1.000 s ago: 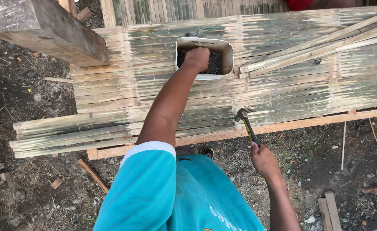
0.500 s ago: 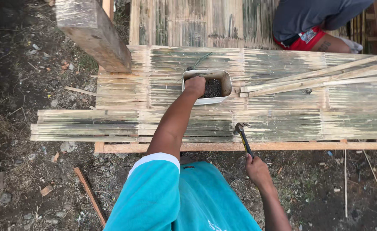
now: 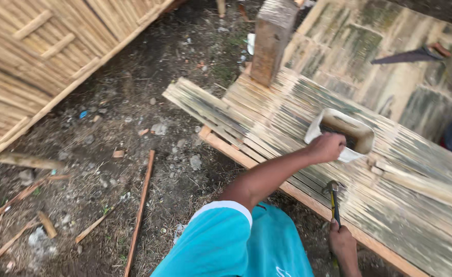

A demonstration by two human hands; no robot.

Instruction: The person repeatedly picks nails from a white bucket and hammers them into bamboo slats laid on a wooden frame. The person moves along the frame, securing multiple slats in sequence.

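Observation:
My left hand reaches out with fingers closed at the near rim of a white rectangular tub holding small dark pieces, which sits on a flattened bamboo panel. What the fingers hold is hidden. My right hand grips the handle of a hammer, whose head rests near the panel's wooden edge strip. My turquoise sleeve fills the lower middle.
A thick wooden post stands on the panel's far end. A hand saw lies on another bamboo panel behind. A woven bamboo wall section lies at left. Sticks and debris litter the dirt ground. Another person's dark clothing shows at right.
The view has swung left and tilted, so the panel now runs diagonally. My left hand stays at the tub and my right hand keeps the hammer by the panel edge.

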